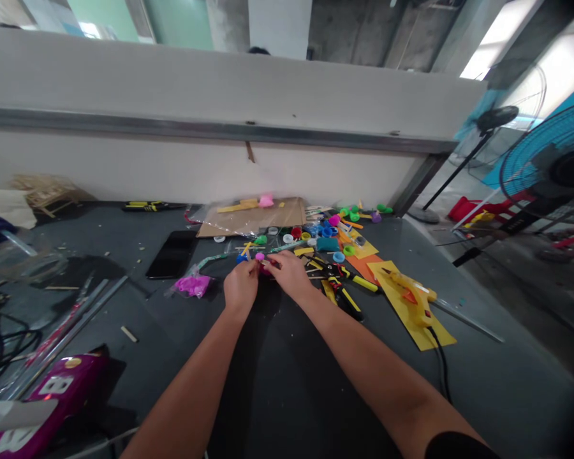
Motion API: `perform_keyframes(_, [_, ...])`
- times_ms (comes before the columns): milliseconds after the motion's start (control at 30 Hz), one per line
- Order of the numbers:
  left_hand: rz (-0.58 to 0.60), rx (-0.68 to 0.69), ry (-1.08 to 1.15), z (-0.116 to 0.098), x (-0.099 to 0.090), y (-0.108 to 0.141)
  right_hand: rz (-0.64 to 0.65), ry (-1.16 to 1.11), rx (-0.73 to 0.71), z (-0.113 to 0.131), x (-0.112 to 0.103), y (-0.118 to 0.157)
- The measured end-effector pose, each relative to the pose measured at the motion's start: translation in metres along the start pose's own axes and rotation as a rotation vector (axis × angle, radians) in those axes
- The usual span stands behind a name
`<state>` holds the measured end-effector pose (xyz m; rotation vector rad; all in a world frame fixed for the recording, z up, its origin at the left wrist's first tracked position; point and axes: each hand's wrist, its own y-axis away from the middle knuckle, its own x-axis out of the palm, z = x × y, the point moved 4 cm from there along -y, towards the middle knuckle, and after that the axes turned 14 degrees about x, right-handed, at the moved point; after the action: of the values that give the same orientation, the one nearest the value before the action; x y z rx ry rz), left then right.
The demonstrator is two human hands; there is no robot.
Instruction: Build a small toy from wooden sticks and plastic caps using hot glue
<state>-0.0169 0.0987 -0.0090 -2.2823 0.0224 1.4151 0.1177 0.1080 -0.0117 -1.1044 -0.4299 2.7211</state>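
Observation:
My left hand (240, 288) and my right hand (289, 274) meet over the middle of the dark table, fingers closed in a pinch. Between their fingertips is a small pink piece (260, 256), soft-looking like modelling clay; its exact shape is partly hidden by the fingers. Just beyond the hands are a blue piece (242, 257) and a green lump (261, 240) with thin wooden sticks nearby. Left of my left hand rests a magenta clay lump (194, 285) in clear wrap. Beside my right forearm lie pliers (335, 271) with black and yellow handles.
A yellow glue gun (414, 299) lies on a yellow sheet (433, 340) at right, its cord trailing forward. Several coloured bottle caps (338, 257) cluster at the back. A black phone (171, 255) is at left, with plastic-wrapped rods (71, 338) and a purple power strip (60, 398) nearer.

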Motion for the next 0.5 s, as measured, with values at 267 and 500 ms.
perform_keyframes(267, [-0.004, -0.009, 0.032, 0.002, 0.002, 0.0, 0.005, -0.027, 0.054, -0.012, -0.009, 0.009])
perform_keyframes(500, [0.014, -0.012, 0.019, 0.002, 0.002, 0.001, -0.018, -0.032, 0.053, -0.008, -0.01, 0.01])
